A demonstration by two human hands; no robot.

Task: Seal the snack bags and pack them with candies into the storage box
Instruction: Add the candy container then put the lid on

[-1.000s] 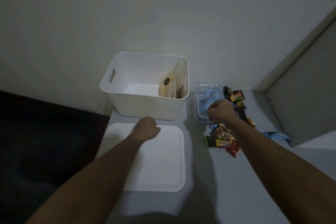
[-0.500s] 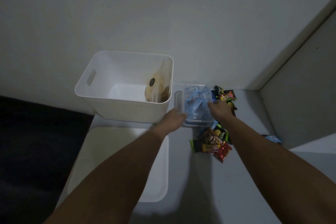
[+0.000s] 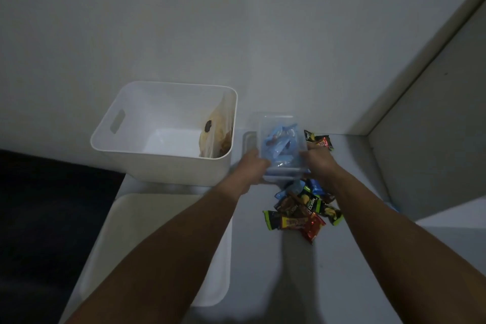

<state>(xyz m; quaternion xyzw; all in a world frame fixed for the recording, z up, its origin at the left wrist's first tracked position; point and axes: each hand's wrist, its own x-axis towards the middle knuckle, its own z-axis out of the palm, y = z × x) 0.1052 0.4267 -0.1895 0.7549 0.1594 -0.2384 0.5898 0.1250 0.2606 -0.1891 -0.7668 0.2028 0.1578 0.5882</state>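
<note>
A clear plastic container (image 3: 278, 139) filled with blue-wrapped candies is lifted off the table, tilted up. My left hand (image 3: 252, 168) grips its left side and my right hand (image 3: 319, 163) grips its right side. The white storage box (image 3: 131, 123) stands just to the left, open. A clear snack bag (image 3: 215, 134) with brown contents leans against the box's right inner wall. Loose wrapped candies (image 3: 302, 210) lie on the table under and in front of my right forearm. A few more candies (image 3: 319, 139) lie behind my right hand.
The white box lid (image 3: 126, 231) lies flat at the table's front left, partly under my left forearm. A clear lid (image 3: 248, 139) lies on the table beside the box. A wall stands close behind. A grey panel (image 3: 431, 123) rises on the right.
My left hand left the white lid and joined my right hand on the clear candy container. Both hands have raised it off the table and tilted it.
</note>
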